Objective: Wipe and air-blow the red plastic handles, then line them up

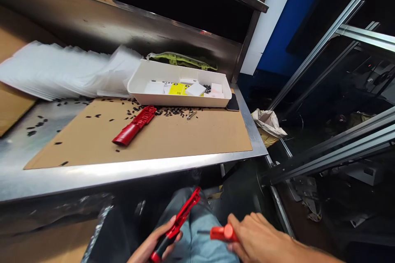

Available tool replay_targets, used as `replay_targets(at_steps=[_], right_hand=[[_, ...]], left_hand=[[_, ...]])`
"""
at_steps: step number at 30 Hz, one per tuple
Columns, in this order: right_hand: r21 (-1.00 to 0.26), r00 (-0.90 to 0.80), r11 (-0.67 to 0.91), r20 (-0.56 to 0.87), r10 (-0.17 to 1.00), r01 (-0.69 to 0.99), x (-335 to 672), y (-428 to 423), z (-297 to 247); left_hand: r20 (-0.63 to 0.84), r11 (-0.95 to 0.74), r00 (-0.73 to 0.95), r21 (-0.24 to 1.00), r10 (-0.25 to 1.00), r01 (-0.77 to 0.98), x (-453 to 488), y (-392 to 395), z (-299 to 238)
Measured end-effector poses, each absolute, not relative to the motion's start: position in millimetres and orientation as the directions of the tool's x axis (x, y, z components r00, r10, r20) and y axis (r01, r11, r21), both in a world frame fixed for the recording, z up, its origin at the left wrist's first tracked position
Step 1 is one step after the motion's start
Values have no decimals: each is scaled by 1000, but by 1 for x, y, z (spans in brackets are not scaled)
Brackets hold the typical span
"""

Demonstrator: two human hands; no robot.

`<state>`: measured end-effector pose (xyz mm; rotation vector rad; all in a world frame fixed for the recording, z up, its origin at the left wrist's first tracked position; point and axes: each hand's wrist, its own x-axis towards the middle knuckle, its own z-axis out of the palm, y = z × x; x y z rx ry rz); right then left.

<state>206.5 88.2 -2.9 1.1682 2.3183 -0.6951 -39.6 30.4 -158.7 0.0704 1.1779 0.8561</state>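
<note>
My left hand (154,243) is closed around a long red and black plastic tool part (179,222), held over my lap below the table edge. My right hand (257,238) grips a small screwdriver (220,233) with an orange-red handle; its dark shaft points left toward the red part. A second red plastic part (135,125) lies on the brown cardboard sheet (191,139) on the steel table. Small black screws (173,111) are scattered around it, in front of a white tray (182,99).
The tray holds white and yellow packets. A stack of clear plastic bags (58,74) lies at the back left. A green part (182,61) rests behind the tray, and a dark phone (233,102) beside it. Aluminium frame rails (333,144) stand at the right, with crumpled paper (269,122) below.
</note>
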Motion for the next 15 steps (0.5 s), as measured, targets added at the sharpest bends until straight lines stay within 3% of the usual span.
replay_targets(at_steps=[2,5,7,10,13,15], right_hand=[[-296,-537,457,-589,603,839,218,95,-5],[-327,-441,304,-548,711,895,249,109,-19],[-355,-392,214,-574,719,910,273,112,-34],[-377,-335,101,-632,699,921,299,106,-59],[-369,-283,30,-658,697,929,309,95,-73],[-362,-269,17,-661,701,932,309,91,-76]], left_hand=[[-716,655,74,585,694,-479,-41,28,-152],[-588,543,-59,777,807,-317,-43,24,-133],[-379,388,-230,922,897,-4,-44,21,-116],[15,120,-284,886,959,449,-44,17,-88],[155,1,-255,853,954,521,-45,12,-68],[120,9,-285,911,951,412,-46,7,-61]])
